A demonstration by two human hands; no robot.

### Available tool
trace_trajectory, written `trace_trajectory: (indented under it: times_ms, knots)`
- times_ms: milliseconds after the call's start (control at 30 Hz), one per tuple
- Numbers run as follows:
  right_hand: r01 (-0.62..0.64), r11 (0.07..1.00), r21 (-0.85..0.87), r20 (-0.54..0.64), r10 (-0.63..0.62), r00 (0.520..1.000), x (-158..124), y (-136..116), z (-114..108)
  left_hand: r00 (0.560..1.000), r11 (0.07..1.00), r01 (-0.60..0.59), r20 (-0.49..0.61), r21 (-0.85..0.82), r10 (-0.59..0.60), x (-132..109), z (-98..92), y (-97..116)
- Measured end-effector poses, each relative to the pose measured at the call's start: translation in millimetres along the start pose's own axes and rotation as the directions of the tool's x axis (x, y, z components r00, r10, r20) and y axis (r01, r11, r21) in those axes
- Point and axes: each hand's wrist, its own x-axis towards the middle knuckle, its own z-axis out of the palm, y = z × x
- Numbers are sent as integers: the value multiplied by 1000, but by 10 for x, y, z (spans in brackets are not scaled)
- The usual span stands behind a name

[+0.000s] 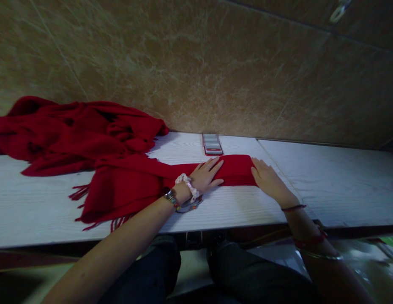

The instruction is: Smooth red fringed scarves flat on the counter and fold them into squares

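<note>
A red fringed scarf (129, 185) lies on the white table (41, 202), folded into a narrow band at its right end. My left hand (206, 175) rests flat on that folded band, fingers stretched out. My right hand (266, 179) lies flat at the band's right end, fingers extended and together. Both hands press down on the cloth; neither grips it. Bracelets and a scrunchie circle my left wrist.
A heap of more red cloth (72, 131) lies at the table's back left. A phone (212, 145) lies by the wall behind the scarf. A marbled brown wall (215, 63) backs the table. A second table panel (336, 177) extends right. My legs show below the edge.
</note>
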Motion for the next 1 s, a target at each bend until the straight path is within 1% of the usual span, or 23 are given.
trace_trajectory:
  times_ms: [100,167,233,300,333,400,500,567,633,700,767,833,900,1000]
  knots:
    - [-18,1000,10,-132,19,991,18,-59,-84,1000,1000,14,14,5,-14,2,-2,7]
    - [34,999,31,-186,-27,982,34,-190,-112,1000,1000,14,14,9,-14,4,0,5]
    - [113,993,35,-154,-107,982,38,-322,-94,1000,1000,9,8,10,-9,3,2,-2]
    - [170,985,12,-68,-169,983,25,-386,-41,1000,1000,2,5,11,-2,3,5,-10]
    - [178,984,-4,-27,-178,984,14,-382,-11,1000,1000,0,2,11,0,3,8,-14]
    - [154,988,-31,23,-153,988,-9,-313,32,1000,1000,-6,-4,14,6,4,17,-20]
    - [63,997,-45,24,-62,998,-24,-179,19,1000,1000,-18,-21,16,18,5,34,-24]
    - [21,999,-44,-28,-22,999,-14,-166,-29,999,1000,-19,-27,14,19,5,39,-24]
    - [24,1000,-17,-108,-26,994,5,-235,-75,1000,1000,-14,-26,13,14,4,35,-21]
    - [88,996,23,-143,-84,986,21,-337,-93,1000,1000,-15,-21,12,15,3,23,-15]
    - [173,984,38,-85,-169,982,23,-398,-79,1000,1000,-12,-16,9,12,0,12,-9]
    - [210,977,22,13,-210,978,10,-371,-48,1000,1000,-1,-9,12,1,-6,7,-9]
    - [161,987,-16,71,-160,985,-14,-268,-33,1000,999,20,-5,26,-20,-14,11,-14]
    - [52,996,-68,74,-47,996,-41,-112,-75,999,998,40,6,49,-40,-26,27,-25]
